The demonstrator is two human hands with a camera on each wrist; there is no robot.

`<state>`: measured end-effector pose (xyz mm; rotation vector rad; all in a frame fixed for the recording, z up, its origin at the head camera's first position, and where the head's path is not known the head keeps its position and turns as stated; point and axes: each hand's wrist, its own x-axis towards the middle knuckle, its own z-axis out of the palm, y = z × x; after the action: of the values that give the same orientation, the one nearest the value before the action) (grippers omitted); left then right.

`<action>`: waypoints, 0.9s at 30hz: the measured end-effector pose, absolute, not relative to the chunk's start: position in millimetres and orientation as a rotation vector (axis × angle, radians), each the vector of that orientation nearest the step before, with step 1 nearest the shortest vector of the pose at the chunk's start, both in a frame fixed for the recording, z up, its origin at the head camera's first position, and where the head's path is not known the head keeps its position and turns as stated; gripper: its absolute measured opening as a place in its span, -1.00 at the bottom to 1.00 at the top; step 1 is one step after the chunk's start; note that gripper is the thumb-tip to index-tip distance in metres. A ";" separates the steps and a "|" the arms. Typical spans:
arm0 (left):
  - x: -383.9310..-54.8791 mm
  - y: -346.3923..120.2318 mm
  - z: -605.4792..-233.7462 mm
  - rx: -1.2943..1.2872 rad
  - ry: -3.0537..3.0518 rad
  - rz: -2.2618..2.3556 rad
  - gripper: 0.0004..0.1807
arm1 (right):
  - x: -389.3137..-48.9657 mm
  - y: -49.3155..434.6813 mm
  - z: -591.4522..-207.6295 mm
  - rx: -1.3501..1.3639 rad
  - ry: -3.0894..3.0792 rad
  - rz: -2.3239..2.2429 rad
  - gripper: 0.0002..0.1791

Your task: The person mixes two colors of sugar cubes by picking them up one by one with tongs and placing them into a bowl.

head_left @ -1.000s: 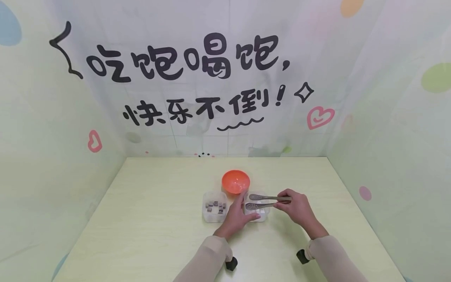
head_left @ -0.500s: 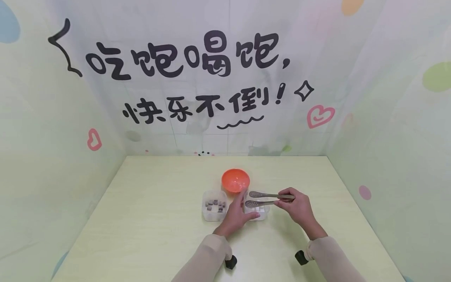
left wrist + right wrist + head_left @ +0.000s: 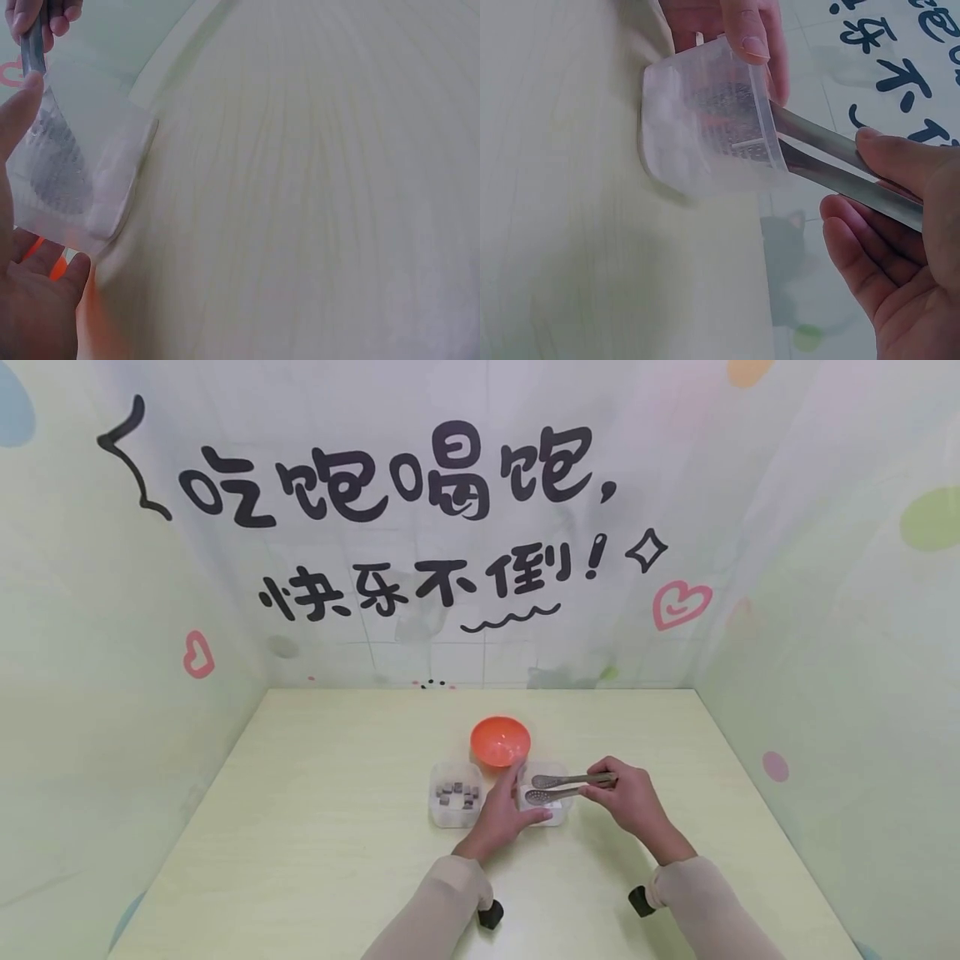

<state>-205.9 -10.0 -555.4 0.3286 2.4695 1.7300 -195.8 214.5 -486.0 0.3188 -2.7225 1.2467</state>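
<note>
My right hand point(image 3: 633, 797) pinches metal tongs point(image 3: 570, 779) by their handle end, the two arms spread a little apart. The perforated tong heads are inside a clear plastic box point(image 3: 671, 139), seen through its wall in the right wrist view. My left hand point(image 3: 498, 814) holds this box, thumb over the near rim and fingers along the far left side. Whitish pieces point(image 3: 553, 806) lie in the box, partly hidden by the tongs. In the left wrist view the tong head point(image 3: 60, 165) shows blurred through the plastic.
A second clear box point(image 3: 442, 818) with several greyish-purple cubes point(image 3: 458, 787) stands left of my left hand. Behind the boxes is an orange bowl point(image 3: 500, 741). All rest on a pale wood table point(image 3: 300, 843), with walls at the back and both sides.
The tongs have shifted slightly lower over the right box, and my right hand has moved a little left with them. My left hand keeps its place on the box.
</note>
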 end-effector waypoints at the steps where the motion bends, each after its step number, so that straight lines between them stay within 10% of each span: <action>1: -205.9 -10.2 -555.1 0.326 2.471 1.724 0.12 | -196.1 214.0 -487.1 0.315 -2.722 1.256 -0.73; 27: -210.6 -11.3 -557.2 0.315 2.477 1.714 0.11 | -201.4 210.2 -493.6 0.272 -2.694 1.252 -0.78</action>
<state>-210.6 -11.3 -557.2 0.3148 2.4774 1.7140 -201.4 210.2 -493.6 0.2723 -2.6944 1.2516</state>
